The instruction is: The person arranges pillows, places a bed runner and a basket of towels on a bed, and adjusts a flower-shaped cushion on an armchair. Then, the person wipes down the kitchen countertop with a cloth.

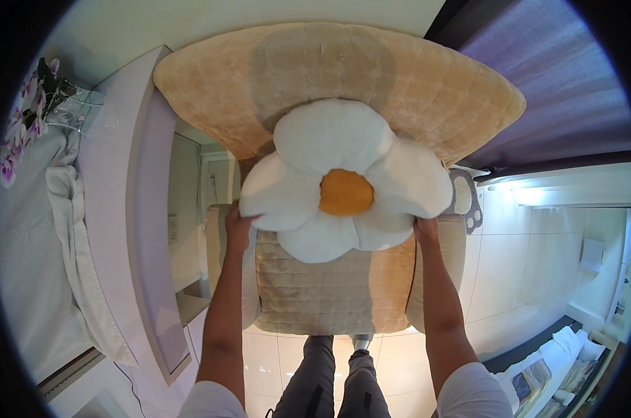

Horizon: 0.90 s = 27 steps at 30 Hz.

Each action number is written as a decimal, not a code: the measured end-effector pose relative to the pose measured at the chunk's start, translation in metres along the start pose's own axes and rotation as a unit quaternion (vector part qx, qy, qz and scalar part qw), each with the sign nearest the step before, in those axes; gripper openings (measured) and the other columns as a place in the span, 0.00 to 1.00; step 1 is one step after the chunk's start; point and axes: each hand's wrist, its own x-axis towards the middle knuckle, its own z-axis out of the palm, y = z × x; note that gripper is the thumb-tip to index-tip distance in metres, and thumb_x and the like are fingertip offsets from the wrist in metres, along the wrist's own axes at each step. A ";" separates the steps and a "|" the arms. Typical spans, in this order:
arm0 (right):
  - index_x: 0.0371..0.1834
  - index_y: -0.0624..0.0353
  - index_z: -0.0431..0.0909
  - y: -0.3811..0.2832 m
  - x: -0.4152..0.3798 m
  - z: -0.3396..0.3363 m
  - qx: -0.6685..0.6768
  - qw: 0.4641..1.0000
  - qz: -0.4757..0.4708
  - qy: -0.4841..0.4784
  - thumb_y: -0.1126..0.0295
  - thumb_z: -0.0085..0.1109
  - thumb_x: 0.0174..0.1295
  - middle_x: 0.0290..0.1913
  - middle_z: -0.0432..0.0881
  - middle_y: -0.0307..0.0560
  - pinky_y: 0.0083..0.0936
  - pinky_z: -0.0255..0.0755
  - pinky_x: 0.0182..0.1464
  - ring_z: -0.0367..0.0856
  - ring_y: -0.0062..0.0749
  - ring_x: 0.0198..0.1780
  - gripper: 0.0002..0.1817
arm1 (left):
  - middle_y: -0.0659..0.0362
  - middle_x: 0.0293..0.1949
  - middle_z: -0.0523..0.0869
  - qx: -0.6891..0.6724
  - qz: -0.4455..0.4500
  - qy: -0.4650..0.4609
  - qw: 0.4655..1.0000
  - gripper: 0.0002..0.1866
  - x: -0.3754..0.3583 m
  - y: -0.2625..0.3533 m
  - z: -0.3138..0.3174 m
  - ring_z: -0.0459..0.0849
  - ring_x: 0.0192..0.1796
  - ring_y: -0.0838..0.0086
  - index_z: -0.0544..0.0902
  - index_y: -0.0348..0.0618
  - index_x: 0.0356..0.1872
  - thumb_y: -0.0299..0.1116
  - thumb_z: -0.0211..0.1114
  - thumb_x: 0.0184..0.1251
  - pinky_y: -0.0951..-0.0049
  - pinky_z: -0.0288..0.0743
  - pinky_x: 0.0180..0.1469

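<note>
A white flower-shaped cushion (333,136) with an orange-brown centre is held up in front of a beige armchair (315,306). My left hand (239,224) grips the edge of its lower left petal, fingers partly hidden by the plush. On the opposite side, my right hand (425,228) is closed on the edge of the lower right petal. Quilted beige covers lie over the chair's backrest and seat. Whether the cushion's underside touches the chair cannot be seen.
A pale shelf unit (148,230) stands at the left, with a grey cloth (44,244) and purple-white flowers (16,146) beyond it. Purple curtains (559,83) hang at the right. A grey paw-patterned mat (469,198) lies behind the chair. A rack with packaged items (552,369) stands lower right.
</note>
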 end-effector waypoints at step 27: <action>0.62 0.60 0.57 -0.100 0.064 0.067 -0.367 0.901 -0.206 -0.107 0.77 0.73 0.29 0.55 0.70 0.49 0.27 0.65 0.56 0.69 0.33 0.56 0.50 | 0.64 0.40 0.74 -0.121 0.204 -0.014 0.971 0.13 0.041 -0.010 0.006 0.73 0.43 0.80 0.80 0.35 0.35 0.12 0.56 0.48 0.81 0.67 0.47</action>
